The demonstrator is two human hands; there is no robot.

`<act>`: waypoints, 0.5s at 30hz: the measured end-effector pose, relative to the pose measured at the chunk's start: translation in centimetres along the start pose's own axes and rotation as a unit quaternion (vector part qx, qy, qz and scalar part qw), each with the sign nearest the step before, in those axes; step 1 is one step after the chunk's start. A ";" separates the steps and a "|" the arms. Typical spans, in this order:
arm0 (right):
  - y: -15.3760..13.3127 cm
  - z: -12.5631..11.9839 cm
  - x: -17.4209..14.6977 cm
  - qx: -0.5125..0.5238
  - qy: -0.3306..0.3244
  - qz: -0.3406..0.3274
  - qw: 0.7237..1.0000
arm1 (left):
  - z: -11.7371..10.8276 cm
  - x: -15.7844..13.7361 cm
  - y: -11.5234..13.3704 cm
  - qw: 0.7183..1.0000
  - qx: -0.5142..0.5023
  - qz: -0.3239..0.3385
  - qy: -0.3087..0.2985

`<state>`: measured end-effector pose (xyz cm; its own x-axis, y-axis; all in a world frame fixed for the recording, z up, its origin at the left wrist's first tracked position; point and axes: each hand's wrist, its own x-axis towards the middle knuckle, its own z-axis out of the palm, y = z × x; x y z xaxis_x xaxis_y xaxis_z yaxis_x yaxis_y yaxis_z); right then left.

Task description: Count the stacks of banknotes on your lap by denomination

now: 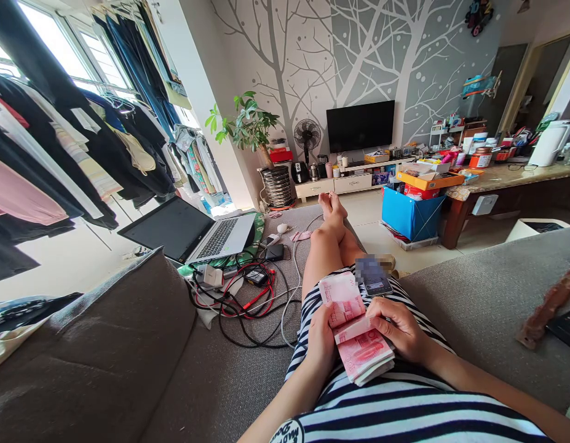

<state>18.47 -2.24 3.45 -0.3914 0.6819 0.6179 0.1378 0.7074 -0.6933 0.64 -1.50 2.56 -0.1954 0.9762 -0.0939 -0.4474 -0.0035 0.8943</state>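
Note:
A thick stack of red banknotes (365,354) rests over my lap on the striped black-and-white cloth (381,400). My left hand (322,335) is closed around the stack's left side, with its thumb on top. At the right side, my right hand (399,327) pinches a banknote that is bent across the middle of the stack. Some notes lie forward of the bend and the thicker part lies toward me. Just beyond the notes, a phone (376,280) lies on my thigh, partly blurred out.
On the sofa (248,384) to my left are a tangle of cables (254,307), black adapters and an open laptop (215,237). A grey cushion (128,326) stands nearer. Ahead right are a blue box (409,215) and a cluttered table (492,178). Clothes hang at far left.

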 end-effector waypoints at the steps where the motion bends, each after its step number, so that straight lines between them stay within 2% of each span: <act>1: 0.0 0.0 0.0 0.000 -0.001 0.000 1.000 | 0.0 0.0 0.0 1.000 -0.003 -0.001 -0.009; 15: 0.0 -0.1 0.1 0.008 -0.005 -0.005 1.000 | 0.0 0.4 -0.1 0.999 -0.006 0.005 -0.039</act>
<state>18.48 -2.11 3.52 -0.4014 0.6730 0.6212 0.1190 0.7108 -0.6932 0.65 -1.09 2.45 -0.1319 0.9899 -0.0511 -0.4558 -0.0148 0.8899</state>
